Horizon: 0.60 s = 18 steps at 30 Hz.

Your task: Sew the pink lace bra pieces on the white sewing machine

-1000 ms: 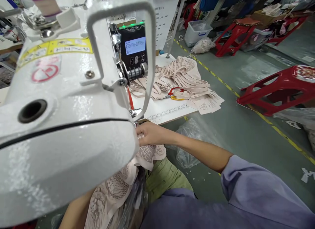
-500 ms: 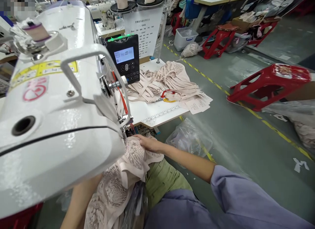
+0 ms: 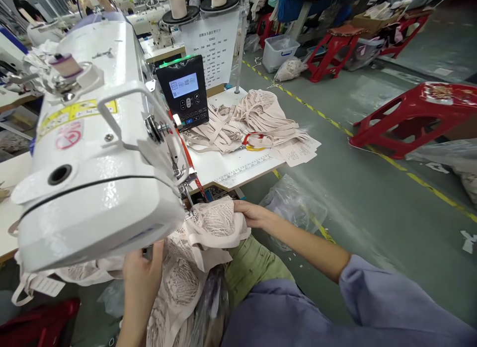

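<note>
A beige lace bra (image 3: 214,218) lies under the needle area of a white sewing machine (image 3: 100,198), its cups and bands hanging down over my lap. My right hand (image 3: 250,214) pinches the bra's outer edge, to the right of the needle. Below the machine head, my left hand (image 3: 143,270) is curled beside the lace, thumb toward the fabric. A small dark thing or gap shows between its thumb and fingers; the machine head covers the fingertips. More beige lace pieces (image 3: 89,270) hang at the left, with a white tag.
A control panel (image 3: 182,91) stands beside the machine. On the white table (image 3: 238,170) are a pile of beige straps (image 3: 261,113), red-and-yellow-handled scissors (image 3: 253,141) and paper slips (image 3: 298,150). Red stools (image 3: 413,118), a clear bin (image 3: 279,53) and plastic bags (image 3: 294,203) are on the floor.
My left hand has come into view from behind the machine head. My right hand has moved right with the bra's edge, away from the needle. The camera view has shifted slightly.
</note>
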Tool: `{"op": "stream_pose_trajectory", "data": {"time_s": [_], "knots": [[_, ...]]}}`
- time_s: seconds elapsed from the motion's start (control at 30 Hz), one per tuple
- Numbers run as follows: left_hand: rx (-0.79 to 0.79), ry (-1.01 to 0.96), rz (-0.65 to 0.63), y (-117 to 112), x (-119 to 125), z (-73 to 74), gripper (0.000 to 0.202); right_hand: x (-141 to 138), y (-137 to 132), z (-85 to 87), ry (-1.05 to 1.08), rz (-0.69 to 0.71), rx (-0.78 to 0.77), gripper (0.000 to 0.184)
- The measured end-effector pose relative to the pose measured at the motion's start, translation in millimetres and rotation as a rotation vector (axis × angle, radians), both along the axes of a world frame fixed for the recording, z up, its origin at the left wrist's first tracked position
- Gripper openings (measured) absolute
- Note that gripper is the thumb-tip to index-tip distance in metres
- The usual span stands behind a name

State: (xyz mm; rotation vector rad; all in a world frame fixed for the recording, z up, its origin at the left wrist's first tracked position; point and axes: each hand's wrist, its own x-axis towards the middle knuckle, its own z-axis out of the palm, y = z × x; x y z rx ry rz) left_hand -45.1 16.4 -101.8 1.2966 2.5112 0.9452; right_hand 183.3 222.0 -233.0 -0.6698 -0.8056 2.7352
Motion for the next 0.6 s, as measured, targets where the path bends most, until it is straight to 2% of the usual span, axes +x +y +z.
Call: {"op": "stream_pose_trajectory", "data": {"time_s": [0.07, 0.13, 0.2, 0.27, 0.33, 0.4, 0.43, 0.5, 0.53, 0.6], "knots": [[0.092, 0.061, 0.065, -12, 11, 1.5, 0.031, 9, 10, 16.8, -0.006, -0.079, 0.014, 0.034], [0.168, 0.165, 0.074, -22, 28, 9.2, 0.029, 18, 15, 39.6, -0.013, -0.196, 0.07, 0.032], [0.269, 0.283, -0.063, -26, 51, 21.4, 0.023, 23, 12, 67.6, -0.007, -0.278, 0.2, 0.028], [0.38, 0.381, -0.32, -22, 76, 33.1, 0.028, 23, -4, 98.2, 0.032, -0.196, 0.423, 0.023], [0.424, 0.456, -0.529, -13, 94, 39.9, 0.04, 19, -26, 126.4, 0.106, 0.07, 0.691, 0.015], [0.331, 0.448, -0.616, -4, 102, 40.1, 0.054, 13, -48, 146.7, 0.183, 0.329, 0.87, 0.012], [0.238, 0.398, -0.623, -1, 100, 38.3, 0.052, 9, -55, 152.6, 0.2, 0.399, 0.93, 0.016], [0.022, 0.208, -0.579, 1, 90, 33.2, 0.024, 1, -62, 155.5, 0.189, 0.402, 1.021, 0.022], [-0.06, 0.091, -0.522, 0, 83, 30.7, 0.019, -4, -61, 153.3, 0.157, 0.367, 1.067, 0.024], [-0.125, -0.107, -0.328, -1, 68, 27.3, 0.032, -14, -54, 144.5, 0.056, 0.28, 1.169, 0.024]]}}
